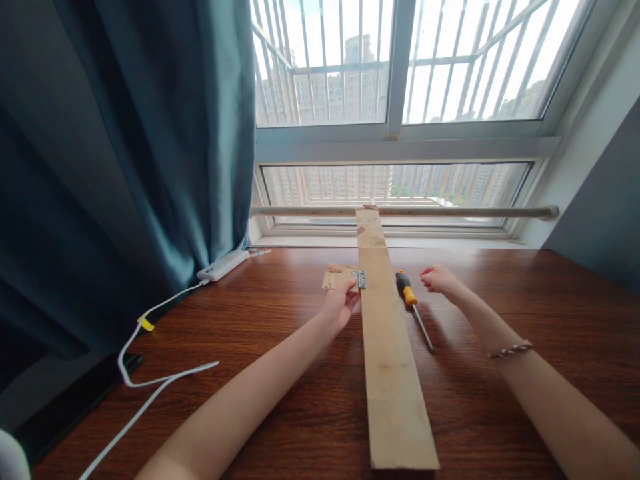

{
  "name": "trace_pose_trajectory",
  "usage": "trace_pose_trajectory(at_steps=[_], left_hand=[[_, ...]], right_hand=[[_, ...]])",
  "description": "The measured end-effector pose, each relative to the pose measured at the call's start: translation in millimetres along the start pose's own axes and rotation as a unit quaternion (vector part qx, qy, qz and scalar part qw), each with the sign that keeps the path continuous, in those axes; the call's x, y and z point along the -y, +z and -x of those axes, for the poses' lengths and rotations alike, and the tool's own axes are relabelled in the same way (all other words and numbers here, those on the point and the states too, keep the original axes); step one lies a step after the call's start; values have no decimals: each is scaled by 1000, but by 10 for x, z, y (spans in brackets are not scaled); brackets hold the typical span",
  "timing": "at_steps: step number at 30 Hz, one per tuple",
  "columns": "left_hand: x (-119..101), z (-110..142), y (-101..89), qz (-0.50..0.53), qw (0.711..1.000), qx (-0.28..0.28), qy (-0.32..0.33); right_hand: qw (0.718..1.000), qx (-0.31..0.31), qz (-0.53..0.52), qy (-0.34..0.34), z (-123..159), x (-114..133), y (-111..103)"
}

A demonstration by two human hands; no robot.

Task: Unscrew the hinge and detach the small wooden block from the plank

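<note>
A long pale wooden board [395, 373] lies lengthwise on the brown tabletop, its far end reaching up to the window rail. At its left edge sits a small metal hinge [363, 279], one leaf on the board and the other on a short wood piece [336, 273]. My left hand [341, 304] grips the hinge's left leaf and the short piece, thumb on top. To the right of the board, my right hand [441, 280] hovers with its fingers curled together; whatever they pinch is too small to make out. Between that hand and the board rests a yellow-and-black screwdriver [409, 293], tip towards me.
A white power strip [223, 265] lies at the far left by the blue curtain [200, 133], its white cable [131, 385] looping across the table's left side. Behind the table, a horizontal rail [450, 213] crosses in front of the barred window.
</note>
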State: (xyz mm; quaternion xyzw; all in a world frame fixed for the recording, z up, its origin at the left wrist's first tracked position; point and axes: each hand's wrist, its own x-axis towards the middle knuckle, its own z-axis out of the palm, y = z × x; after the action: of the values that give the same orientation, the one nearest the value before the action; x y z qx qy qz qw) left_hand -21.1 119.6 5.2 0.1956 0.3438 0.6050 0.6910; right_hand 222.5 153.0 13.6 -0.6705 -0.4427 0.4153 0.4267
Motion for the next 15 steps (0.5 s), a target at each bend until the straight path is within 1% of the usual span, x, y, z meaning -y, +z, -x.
trace_pose_trajectory(at_steps=[3, 6, 10, 15], left_hand=[[-10, 15, 9, 0, 1000, -5, -4], [-12, 17, 7, 0, 1000, 2, 1], [-6, 11, 0, 0, 1000, 16, 9], [1, 13, 0, -4, 1000, 17, 15]], right_hand=[[994, -9, 108, 18, -150, -231, -13], [984, -1, 175, 27, -283, -355, -4], [972, 12, 231, 31, -378, -423, -7], [960, 25, 278, 25, -392, -446, -42]])
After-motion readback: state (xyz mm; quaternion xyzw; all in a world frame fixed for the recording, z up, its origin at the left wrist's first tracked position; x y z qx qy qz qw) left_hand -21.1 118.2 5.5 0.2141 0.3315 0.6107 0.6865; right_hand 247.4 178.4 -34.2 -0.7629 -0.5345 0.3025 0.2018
